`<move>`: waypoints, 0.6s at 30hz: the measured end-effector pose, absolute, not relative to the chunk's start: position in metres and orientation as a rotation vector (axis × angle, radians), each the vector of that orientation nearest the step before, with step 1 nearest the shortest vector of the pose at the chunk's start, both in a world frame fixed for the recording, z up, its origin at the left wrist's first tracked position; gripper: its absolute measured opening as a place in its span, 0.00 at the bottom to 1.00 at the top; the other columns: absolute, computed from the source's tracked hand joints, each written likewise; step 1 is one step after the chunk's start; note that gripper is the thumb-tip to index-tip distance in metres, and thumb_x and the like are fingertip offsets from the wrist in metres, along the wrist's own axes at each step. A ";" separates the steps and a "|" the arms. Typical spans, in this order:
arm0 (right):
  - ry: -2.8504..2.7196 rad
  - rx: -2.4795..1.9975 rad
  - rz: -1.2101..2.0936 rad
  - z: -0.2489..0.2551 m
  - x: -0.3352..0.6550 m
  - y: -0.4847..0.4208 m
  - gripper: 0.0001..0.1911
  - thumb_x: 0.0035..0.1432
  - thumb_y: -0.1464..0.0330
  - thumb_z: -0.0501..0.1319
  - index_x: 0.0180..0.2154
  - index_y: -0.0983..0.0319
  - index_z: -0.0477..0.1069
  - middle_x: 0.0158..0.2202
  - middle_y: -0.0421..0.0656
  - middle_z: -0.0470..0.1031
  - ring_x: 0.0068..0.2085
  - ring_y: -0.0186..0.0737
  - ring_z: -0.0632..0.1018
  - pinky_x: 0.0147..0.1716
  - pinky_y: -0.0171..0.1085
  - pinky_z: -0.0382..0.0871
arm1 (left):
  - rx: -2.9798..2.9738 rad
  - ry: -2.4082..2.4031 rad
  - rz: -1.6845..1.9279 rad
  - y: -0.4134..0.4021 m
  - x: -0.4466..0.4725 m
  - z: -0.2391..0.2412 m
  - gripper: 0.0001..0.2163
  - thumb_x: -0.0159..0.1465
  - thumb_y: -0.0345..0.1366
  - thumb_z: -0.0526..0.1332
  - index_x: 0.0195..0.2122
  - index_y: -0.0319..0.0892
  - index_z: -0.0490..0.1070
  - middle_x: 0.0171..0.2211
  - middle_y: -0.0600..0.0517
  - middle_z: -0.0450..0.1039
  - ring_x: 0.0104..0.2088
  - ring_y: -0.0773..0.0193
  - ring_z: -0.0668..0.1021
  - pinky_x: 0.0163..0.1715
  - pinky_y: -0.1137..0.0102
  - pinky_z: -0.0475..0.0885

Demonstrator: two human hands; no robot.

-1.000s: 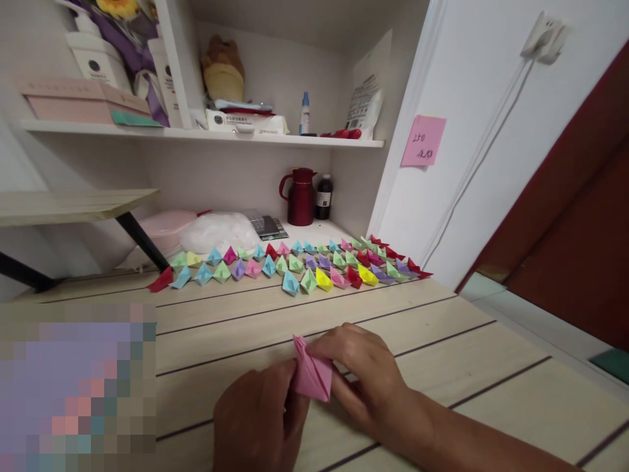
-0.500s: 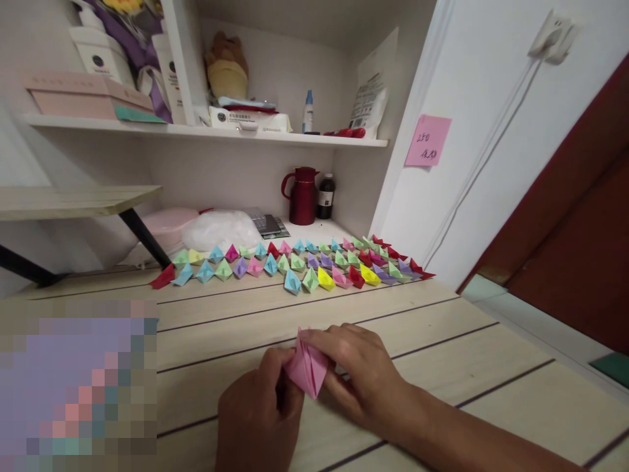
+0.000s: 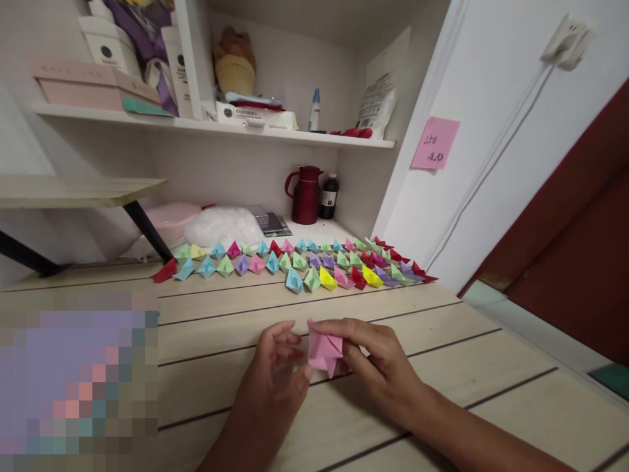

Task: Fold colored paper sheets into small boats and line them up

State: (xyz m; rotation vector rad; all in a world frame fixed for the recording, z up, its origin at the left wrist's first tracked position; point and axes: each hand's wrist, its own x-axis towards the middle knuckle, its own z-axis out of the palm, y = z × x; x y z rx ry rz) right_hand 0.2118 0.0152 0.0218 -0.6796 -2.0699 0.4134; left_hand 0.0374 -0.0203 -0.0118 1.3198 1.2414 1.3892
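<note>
A partly folded piece of pink origami paper is held above the table, its creased flaps and points showing. My right hand pinches it from the right, thumb and fingers on its upper and right sides. My left hand is just to the left with fingers curled but apart; its thumb tip is at the paper's lower left corner, and I cannot tell if it presses there. Beyond the hands, several small folded paper boats in blue, green, yellow, pink, purple and red stand in rows.
The wooden table has dark lines across it. Behind the boats are a red jug, a dark bottle and a white plastic bag. A small raised stand is at left. Blurred blocks cover the lower left.
My left hand has loosened its pinch and spread its fingers. The pink paper has turned and risen slightly to the right in my right hand. The view has shifted a little.
</note>
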 end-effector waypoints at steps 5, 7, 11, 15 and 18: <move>-2.051 -0.718 0.610 0.018 0.208 0.017 0.20 0.61 0.77 0.51 0.48 0.59 0.74 0.34 0.40 0.79 0.31 0.31 0.77 0.32 0.30 0.70 | 1.167 0.925 1.323 -0.021 0.041 -0.017 0.31 0.54 0.41 0.67 0.58 0.44 0.58 0.46 0.43 0.75 0.45 0.54 0.78 0.49 0.56 0.68; -2.066 -0.695 0.604 0.017 0.207 0.017 0.21 0.60 0.78 0.51 0.48 0.58 0.75 0.35 0.41 0.79 0.32 0.32 0.78 0.34 0.30 0.71 | 1.089 0.823 1.271 -0.020 0.040 -0.015 0.37 0.53 0.45 0.68 0.61 0.43 0.54 0.46 0.42 0.76 0.47 0.52 0.77 0.51 0.55 0.67; -2.088 -0.690 0.542 0.017 0.208 0.017 0.21 0.58 0.79 0.52 0.45 0.58 0.77 0.33 0.41 0.80 0.31 0.33 0.78 0.32 0.31 0.70 | 0.914 0.772 1.179 -0.016 0.034 -0.008 0.45 0.51 0.46 0.70 0.65 0.39 0.49 0.38 0.45 0.80 0.43 0.53 0.79 0.51 0.55 0.67; -2.137 -0.705 0.469 0.014 0.210 0.019 0.20 0.59 0.79 0.53 0.45 0.57 0.77 0.32 0.41 0.79 0.31 0.33 0.77 0.31 0.31 0.68 | 0.777 0.792 1.180 -0.019 0.030 0.003 0.32 0.59 0.46 0.64 0.62 0.39 0.59 0.42 0.44 0.79 0.48 0.55 0.78 0.55 0.57 0.64; -2.227 -0.624 0.265 0.013 0.212 0.021 0.17 0.62 0.76 0.53 0.46 0.57 0.76 0.28 0.40 0.76 0.28 0.33 0.74 0.29 0.32 0.65 | 0.755 0.783 1.206 -0.026 0.031 0.010 0.22 0.63 0.45 0.61 0.56 0.42 0.68 0.45 0.45 0.78 0.49 0.57 0.77 0.55 0.60 0.65</move>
